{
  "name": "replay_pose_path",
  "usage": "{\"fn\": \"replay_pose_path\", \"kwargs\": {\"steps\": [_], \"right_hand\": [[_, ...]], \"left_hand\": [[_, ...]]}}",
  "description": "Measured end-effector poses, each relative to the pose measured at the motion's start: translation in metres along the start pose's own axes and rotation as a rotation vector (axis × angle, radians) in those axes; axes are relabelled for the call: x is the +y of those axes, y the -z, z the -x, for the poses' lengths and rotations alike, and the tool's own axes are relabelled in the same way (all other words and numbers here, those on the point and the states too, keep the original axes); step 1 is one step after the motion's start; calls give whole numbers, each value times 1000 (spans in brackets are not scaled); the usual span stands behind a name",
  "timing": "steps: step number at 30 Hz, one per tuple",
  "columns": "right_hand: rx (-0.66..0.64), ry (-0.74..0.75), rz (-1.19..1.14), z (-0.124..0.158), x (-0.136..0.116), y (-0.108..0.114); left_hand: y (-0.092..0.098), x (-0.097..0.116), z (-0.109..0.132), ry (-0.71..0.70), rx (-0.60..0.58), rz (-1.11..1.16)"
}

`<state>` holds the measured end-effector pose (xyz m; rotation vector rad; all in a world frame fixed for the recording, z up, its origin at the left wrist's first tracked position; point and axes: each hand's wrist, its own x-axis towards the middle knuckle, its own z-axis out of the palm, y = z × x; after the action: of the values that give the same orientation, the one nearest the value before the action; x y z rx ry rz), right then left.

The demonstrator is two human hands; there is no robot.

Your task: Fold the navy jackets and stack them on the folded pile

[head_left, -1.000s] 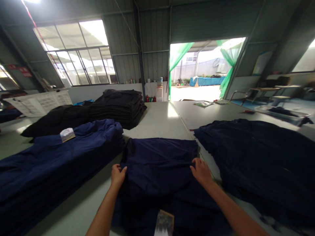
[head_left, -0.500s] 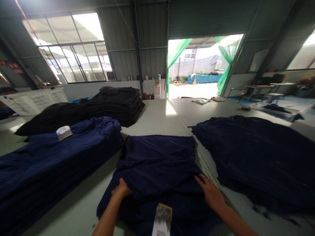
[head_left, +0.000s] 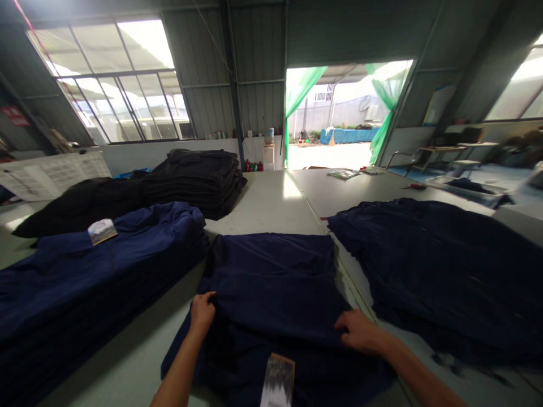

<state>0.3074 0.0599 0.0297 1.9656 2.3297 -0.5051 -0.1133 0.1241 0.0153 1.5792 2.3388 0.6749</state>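
"What's in the hands?"

"The left hand [head_left: 202,312] pinches the left edge of a folded navy-blue cloth garment [head_left: 271,294]. The right hand [head_left: 361,332] lies curled against the garment's right side; whether it grips, I can't tell."

"And around the garment?"

"A rectangular printed card [head_left: 278,381] on its near part, a flat pale-green tabletop [head_left: 267,212] beneath, a blue cloth stack [head_left: 106,277] left of it, a rumpled dark-navy cloth heap [head_left: 432,271] right."

Compared with a second ago, both the left hand [head_left: 203,311] and the right hand [head_left: 362,332] sit lower on the blue garment [head_left: 271,299], farther from the desk [head_left: 271,198]'s far edge. Since half a second ago, the right hand's spread fingers have curled in, the left hand has shifted back up, and creases have flattened.
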Motion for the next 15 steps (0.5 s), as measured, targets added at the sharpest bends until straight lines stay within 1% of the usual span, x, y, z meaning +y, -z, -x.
{"fn": "replay_pose_path", "kwargs": {"steps": [1,2,3,5,7,9,10,11,12,14,15], "right_hand": [[13,51,-14,-9,-5,5],[61,69,-3,-18,-8,9],[81,40,24,-28,-11,12],[63,-78,81,-47,-13,11],[-10,-200,114,-60,-18,4],[-16,-286,136,-63,-28,-6],[6,-293,149,-62,-36,-12],[35,-270,159,-58,-45,-19],[61,-226,161,-54,-54,-25],[71,-136,147,-43,-71,-38],[46,-123,134,-39,-76,-44]], "left_hand": [[-4,-2,2,7,-8,-14],[-7,-5,4,12,-10,-27],[-10,-7,6,14,-5,-38],[-10,-10,12,14,23,-58],[-7,-9,18,26,65,-87],[-4,-2,28,37,111,-122],[-4,3,33,12,117,-138],[-5,8,40,-44,94,-149],[-8,14,47,-122,36,-156],[-18,22,62,-271,-162,-166],[-24,24,69,-304,-278,-172]]}}
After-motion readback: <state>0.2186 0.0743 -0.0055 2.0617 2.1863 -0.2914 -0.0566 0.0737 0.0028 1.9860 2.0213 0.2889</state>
